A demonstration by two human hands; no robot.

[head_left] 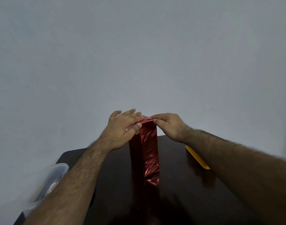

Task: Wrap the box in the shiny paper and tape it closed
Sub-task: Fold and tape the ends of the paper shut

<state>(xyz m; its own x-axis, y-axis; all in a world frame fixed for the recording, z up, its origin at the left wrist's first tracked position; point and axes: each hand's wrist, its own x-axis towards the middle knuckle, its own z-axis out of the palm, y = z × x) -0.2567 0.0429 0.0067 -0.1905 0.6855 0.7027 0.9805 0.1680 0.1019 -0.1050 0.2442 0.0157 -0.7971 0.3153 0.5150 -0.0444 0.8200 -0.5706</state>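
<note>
Both hands work at the top end of the tall box wrapped in shiny red foil paper (144,148), which stands upright near the middle of the dark glossy wooden table (179,192). Left hand (122,125) lies spread over the top left edge, fingers fairly straight and thumb pressing the upper side wall. Right hand (169,125) pinches the paper at the top right corner between thumb and forefinger. This looks like the closing of the top end, though whether tape is already on cannot be told. To do it well, crease the fold sharply along the box edge, keep the left hand bearing down so the box does not tip, and hold the flap taut. A translucent plastic container (56,174) sits at the table's left edge; a flat yellow plastic piece (198,157) lies to the right.
</note>
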